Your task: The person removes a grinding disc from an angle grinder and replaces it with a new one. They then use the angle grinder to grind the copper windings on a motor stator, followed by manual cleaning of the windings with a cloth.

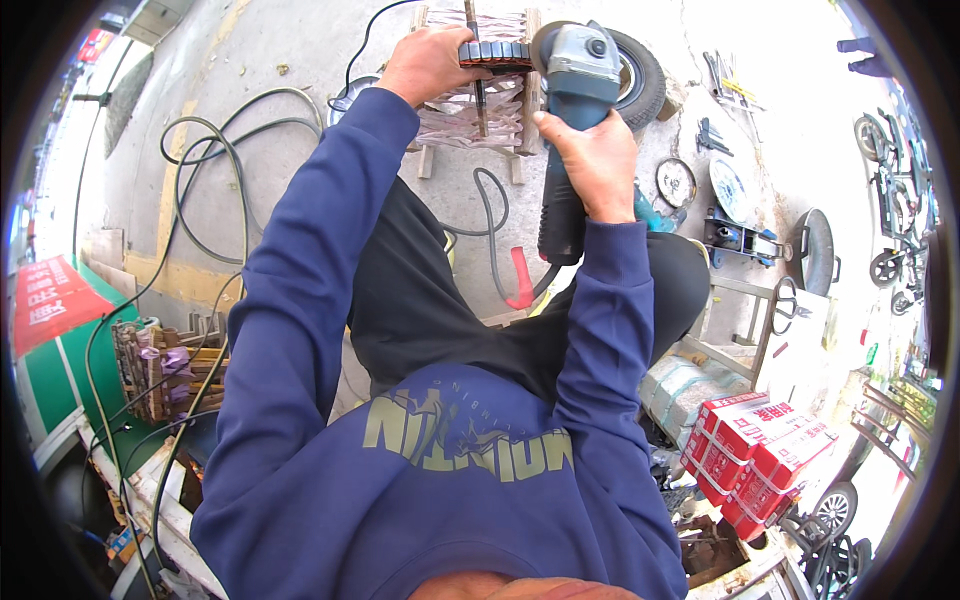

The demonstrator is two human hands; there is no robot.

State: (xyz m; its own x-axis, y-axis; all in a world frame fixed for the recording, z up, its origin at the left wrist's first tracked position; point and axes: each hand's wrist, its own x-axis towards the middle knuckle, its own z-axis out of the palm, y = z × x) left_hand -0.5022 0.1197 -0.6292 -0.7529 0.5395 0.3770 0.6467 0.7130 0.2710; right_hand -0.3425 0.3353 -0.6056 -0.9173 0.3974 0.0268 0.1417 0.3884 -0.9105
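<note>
My left hand is closed around the near side of a round motor stator with a toothed silver rim and a dark shaft through it. My right hand grips the body of an angle grinder, its thumb along the side. The grinder's head points away from me, and its disc is right beside the stator's right edge; whether they touch I cannot tell. Below the stator stands a low wooden stool with a pale woven strap seat.
A wheel with a tyre lies just right of the grinder. The cord with a red piece runs between my legs. Looped cables cover the floor at left. Round metal parts and tools lie right; red boxes are stacked lower right.
</note>
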